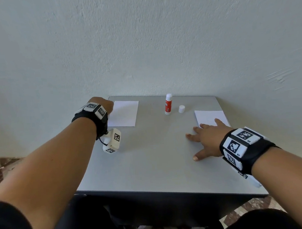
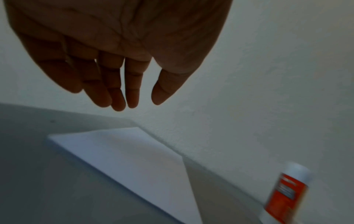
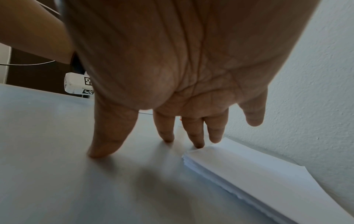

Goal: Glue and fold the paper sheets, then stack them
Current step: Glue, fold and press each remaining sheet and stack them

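Note:
A white paper sheet (image 1: pixel 124 113) (image 2: pixel 130 163) lies at the table's far left. My left hand (image 1: pixel 104 105) (image 2: pixel 122 84) hovers above its left edge, fingers straight and holding nothing. A stack of white sheets (image 1: pixel 210 117) (image 3: pixel 258 174) lies at the far right. My right hand (image 1: pixel 204 137) (image 3: pixel 172 128) is spread flat, fingertips on the table and on the stack's near left corner. An uncapped red and white glue stick (image 1: pixel 168 104) (image 2: pixel 285 194) stands upright at the back middle, with its white cap (image 1: pixel 181 109) beside it.
The grey table (image 1: pixel 149 159) stands against a white wall (image 1: pixel 141 43). Its front edge runs near my body. Patterned floor shows at both sides. A white tagged camera block (image 1: pixel 112 141) hangs under my left wrist.

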